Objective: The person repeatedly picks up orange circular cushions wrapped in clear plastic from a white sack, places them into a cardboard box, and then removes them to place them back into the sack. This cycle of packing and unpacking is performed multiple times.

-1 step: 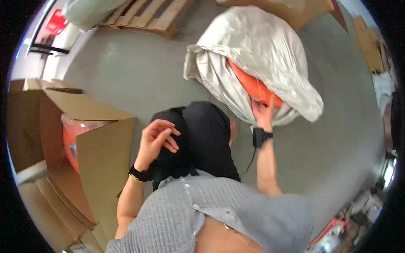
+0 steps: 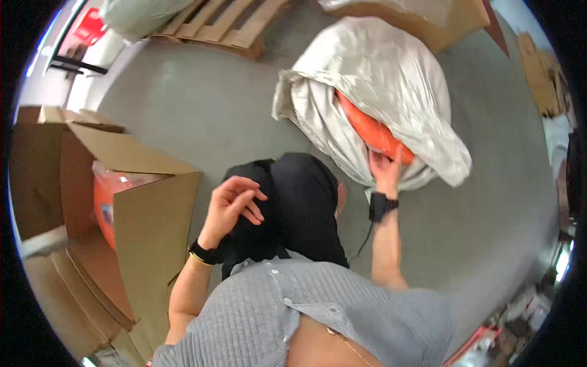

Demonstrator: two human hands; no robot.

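A large silvery-white sack [image 2: 391, 67] lies on the floor ahead and to the right, its mouth folded back towards me. Inside the mouth shows a smooth orange bundle [image 2: 371, 128], mostly covered by the sack. My right hand [image 2: 385, 174] reaches to the bundle's near end, fingers closed at its edge and one finger lying along it; some fingertips are hidden. Above my left knee hovers my left hand [image 2: 235, 205], empty, its fingers loosely bent and apart. To the left, an open cardboard box [image 2: 153, 232] holds an orange item in clear plastic [image 2: 105, 205].
A wooden pallet [image 2: 223, 27] lies at the far left, near a pale green filled bag [image 2: 137, 15]. Behind the sack stands another cardboard box [image 2: 458, 24]. Flattened cardboard [image 2: 541, 73] is at the far right. A dark cable [image 2: 365, 241] hangs from my right wrist device.
The whole view has shifted slightly, so the scene sits a little lower and further right. Both hands keep nearly the same pose and place relative to the things.
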